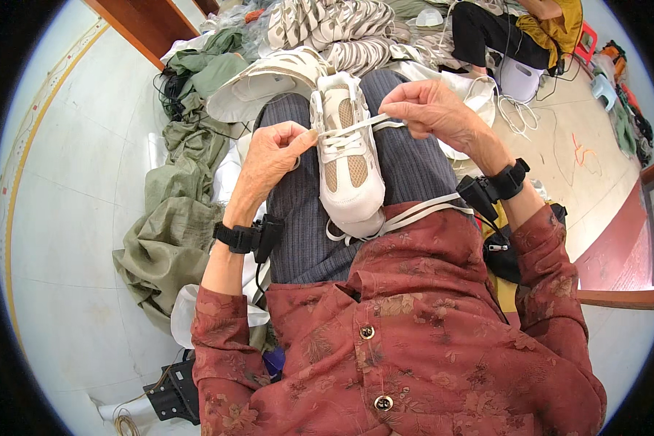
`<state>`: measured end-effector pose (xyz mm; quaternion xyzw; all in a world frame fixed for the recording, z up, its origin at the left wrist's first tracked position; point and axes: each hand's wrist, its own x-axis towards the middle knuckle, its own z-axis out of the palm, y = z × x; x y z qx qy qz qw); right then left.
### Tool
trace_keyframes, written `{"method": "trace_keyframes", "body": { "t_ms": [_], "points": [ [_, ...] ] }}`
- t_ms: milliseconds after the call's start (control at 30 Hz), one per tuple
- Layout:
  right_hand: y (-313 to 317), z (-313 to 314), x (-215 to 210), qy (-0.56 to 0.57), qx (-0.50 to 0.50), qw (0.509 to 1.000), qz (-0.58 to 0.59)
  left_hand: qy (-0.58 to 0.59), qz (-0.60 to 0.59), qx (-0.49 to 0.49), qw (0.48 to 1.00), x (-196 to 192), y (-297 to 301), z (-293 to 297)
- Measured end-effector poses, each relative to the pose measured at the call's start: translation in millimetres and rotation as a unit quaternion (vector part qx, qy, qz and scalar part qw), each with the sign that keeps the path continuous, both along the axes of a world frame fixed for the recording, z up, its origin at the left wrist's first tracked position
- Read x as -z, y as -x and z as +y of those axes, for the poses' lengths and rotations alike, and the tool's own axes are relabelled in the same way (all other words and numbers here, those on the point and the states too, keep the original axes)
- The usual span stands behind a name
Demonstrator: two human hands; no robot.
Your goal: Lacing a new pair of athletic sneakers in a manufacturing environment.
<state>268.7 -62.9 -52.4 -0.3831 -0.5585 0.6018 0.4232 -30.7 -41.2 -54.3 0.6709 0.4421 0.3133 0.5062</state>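
Note:
A white and beige sneaker [352, 171] with tan mesh panels rests on my lap, its toe toward me. White shoelace [341, 144] crosses its front in several rows. My right hand [439, 112], right of the shoe's tongue, pinches a strand of that lace and holds it taut across the shoe. At the shoe's left edge, my left hand [272, 156] is closed in a pinch where the lace meets the eyelets; its fingertips partly hide the grip. Another length of loose white lace [425, 209] lies by the toe and over my right thigh.
Beyond my knees lies a pile of similar shoe uppers [334, 29], with one striped upper [269, 76] beside my left knee. Green cloth [174, 218] is heaped on the left. Another person [501, 36] sits at the far right near a white stool [519, 78]. Loose laces [514, 112] trail there.

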Motion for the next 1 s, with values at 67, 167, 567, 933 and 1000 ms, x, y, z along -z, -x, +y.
{"method": "trace_keyframes", "body": {
  "t_ms": [67,167,567,933,1000],
  "points": [
    [5,-4,-2,-0.005,0.014,0.999,-0.048,0.003,0.005,0.003,1.0,0,2,1],
    [6,-6,0,-0.025,0.01,0.998,-0.061,0.002,0.013,0.016,1.0,-1,2,1],
    [54,-10,-10,-0.249,-0.015,0.941,-0.227,0.023,-0.003,0.012,1.0,2,0,2],
    [68,-8,-18,-0.32,0.037,0.877,-0.356,0.027,-0.03,0.034,0.999,9,1,4],
    [72,-6,-14,-0.35,0.08,0.864,-0.352,0.022,-0.023,0.016,0.999,8,-1,3]
  ]
}}
